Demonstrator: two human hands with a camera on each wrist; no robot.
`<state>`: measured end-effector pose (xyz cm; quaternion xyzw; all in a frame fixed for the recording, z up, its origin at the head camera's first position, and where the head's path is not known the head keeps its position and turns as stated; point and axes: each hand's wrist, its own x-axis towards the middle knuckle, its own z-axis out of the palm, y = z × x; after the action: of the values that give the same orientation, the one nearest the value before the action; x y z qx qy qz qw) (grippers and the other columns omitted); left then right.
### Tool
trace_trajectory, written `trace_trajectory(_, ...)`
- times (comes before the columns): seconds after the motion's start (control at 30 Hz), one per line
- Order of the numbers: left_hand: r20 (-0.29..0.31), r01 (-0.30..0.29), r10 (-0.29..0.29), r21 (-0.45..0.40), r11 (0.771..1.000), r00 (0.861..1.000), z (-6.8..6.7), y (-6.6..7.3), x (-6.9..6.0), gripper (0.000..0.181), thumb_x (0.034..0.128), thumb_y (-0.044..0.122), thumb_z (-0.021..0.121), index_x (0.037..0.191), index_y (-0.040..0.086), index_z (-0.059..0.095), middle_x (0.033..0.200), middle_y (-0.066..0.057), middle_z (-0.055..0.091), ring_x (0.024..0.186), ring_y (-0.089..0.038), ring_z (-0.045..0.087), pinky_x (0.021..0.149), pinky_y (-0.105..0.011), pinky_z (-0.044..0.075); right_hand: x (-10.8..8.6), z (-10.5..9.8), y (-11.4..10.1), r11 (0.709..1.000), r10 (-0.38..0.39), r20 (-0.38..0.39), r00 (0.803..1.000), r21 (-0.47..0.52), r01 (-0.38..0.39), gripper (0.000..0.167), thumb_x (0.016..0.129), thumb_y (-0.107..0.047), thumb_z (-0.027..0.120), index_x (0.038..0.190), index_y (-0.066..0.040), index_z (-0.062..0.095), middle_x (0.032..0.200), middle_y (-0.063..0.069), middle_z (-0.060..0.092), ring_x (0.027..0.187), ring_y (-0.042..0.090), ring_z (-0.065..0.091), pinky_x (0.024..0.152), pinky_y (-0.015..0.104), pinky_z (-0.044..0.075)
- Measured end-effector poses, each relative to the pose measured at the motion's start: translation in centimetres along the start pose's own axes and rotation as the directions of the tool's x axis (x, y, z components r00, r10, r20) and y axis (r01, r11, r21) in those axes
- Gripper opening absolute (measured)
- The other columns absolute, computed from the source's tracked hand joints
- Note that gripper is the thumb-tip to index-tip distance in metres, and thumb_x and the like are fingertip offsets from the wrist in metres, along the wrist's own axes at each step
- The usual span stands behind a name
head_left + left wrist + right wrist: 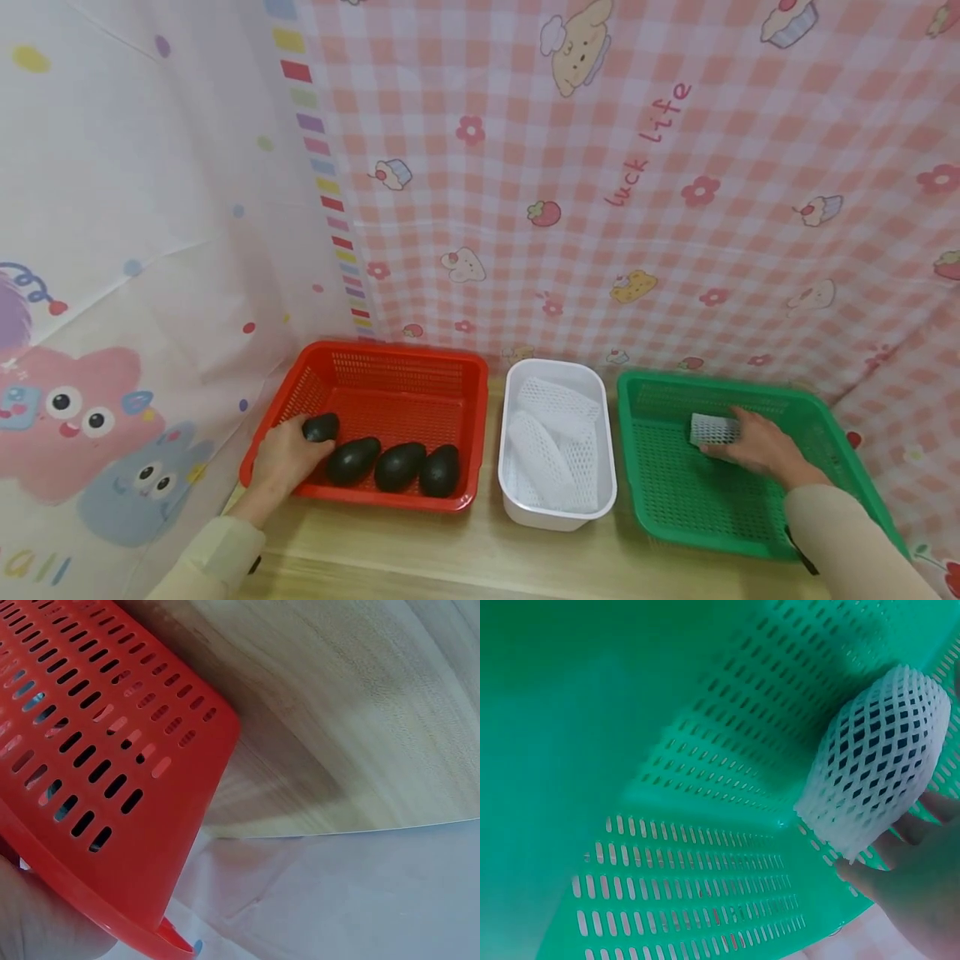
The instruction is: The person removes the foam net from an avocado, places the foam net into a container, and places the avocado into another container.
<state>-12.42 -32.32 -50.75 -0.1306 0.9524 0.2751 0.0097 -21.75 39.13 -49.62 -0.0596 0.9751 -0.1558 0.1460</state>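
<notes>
In the head view my left hand (287, 454) reaches over the near left corner of the red basket (405, 500) and grips a dark avocado (321, 427). Several more avocados (401, 466) lie in a row beside it, along the near side. My right hand (763, 446) is inside the green basket (712, 546), holding an avocado in a white foam net sleeve (885, 742). Dark skin shows through the mesh in the right wrist view. The left wrist view catches only the basket's outside and a bit of the hand, so the left fingers are hidden there.
Between the two baskets stands a white bin (558, 521) with several white foam net sleeves (543, 458) in it. All three sit on a wooden table (390, 546). A pink checked cloth (510, 208) hangs behind, and a white patterned cloth (187, 292) on the left.
</notes>
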Motion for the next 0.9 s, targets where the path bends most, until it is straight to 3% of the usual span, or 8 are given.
trace_trajectory(0.13,0.028,0.019,-0.02,0.019,1.0,0.999,-0.1,-0.2,0.0,0.073,0.0869,0.027,0.08,0.137,-0.019,0.052,0.124,-0.04,0.063,0.1,-0.05,0.066,0.086,-0.064,0.055,0.3,0.2,0.1,1.0,-0.006,0.02,1.0,-0.016,0.006,0.102,0.087,-0.048,0.08,0.144,0.023,0.034,0.13,0.048,0.047,0.111,0.063,0.053,0.082,0.071,0.048)
trace_trajectory(0.4,0.067,0.027,-0.028,0.018,0.999,0.997,0.0,-0.4,0.4,0.062,0.0851,0.026,0.08,0.123,-0.019,0.06,0.107,-0.033,0.069,0.085,-0.04,0.067,0.074,-0.055,0.056,0.2,0.8,0.9,0.998,-0.061,0.037,0.997,-0.03,0.062,0.078,0.082,-0.023,0.087,0.131,0.024,0.048,0.114,0.039,0.058,0.105,0.054,0.055,0.085,0.065,0.05)
trace_trajectory(0.7,0.127,0.025,-0.029,0.035,0.999,0.991,0.4,-0.8,1.1,0.049,0.0818,0.024,0.082,0.105,-0.015,0.063,0.091,-0.021,0.068,0.078,-0.032,0.06,0.071,-0.049,0.054,0.0,1.3,0.7,0.999,-0.035,0.071,0.997,0.044,0.032,0.079,0.084,-0.02,0.086,0.132,0.024,0.041,0.117,0.04,0.058,0.105,0.052,0.061,0.084,0.062,0.052)
trace_trajectory(0.9,0.153,0.001,-0.007,0.035,0.999,0.988,0.6,-0.6,1.4,0.056,0.0824,0.021,0.083,0.113,-0.02,0.06,0.102,-0.031,0.068,0.087,-0.037,0.065,0.081,-0.055,0.056,-0.6,1.0,0.6,1.0,-0.001,0.072,0.997,0.007,0.0,0.078,0.084,-0.027,0.085,0.128,0.024,0.046,0.111,0.034,0.062,0.099,0.046,0.063,0.082,0.061,0.053)
